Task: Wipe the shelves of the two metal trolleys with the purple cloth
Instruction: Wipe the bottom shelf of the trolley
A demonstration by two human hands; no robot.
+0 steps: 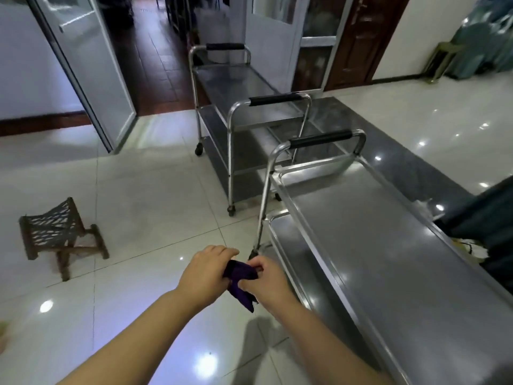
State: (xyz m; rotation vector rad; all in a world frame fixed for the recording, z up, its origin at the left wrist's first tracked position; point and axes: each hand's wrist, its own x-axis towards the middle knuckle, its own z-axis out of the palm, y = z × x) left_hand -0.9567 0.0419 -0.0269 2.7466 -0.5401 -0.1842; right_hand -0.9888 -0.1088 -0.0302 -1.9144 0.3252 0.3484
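Both hands grip the small bunched purple cloth above the tiled floor, just left of the near stainless-steel trolley: left hand over its top, right hand pinching the side. Judged soft, light, limp. Bunch it in your palm. Shelves smooth, rimmed. Second steel trolley beyond.

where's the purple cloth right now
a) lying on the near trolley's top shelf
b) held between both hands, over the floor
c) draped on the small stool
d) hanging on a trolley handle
b: the purple cloth is bunched between the left hand and the right hand, above the tiled floor to the left of the near trolley, not on any shelf.
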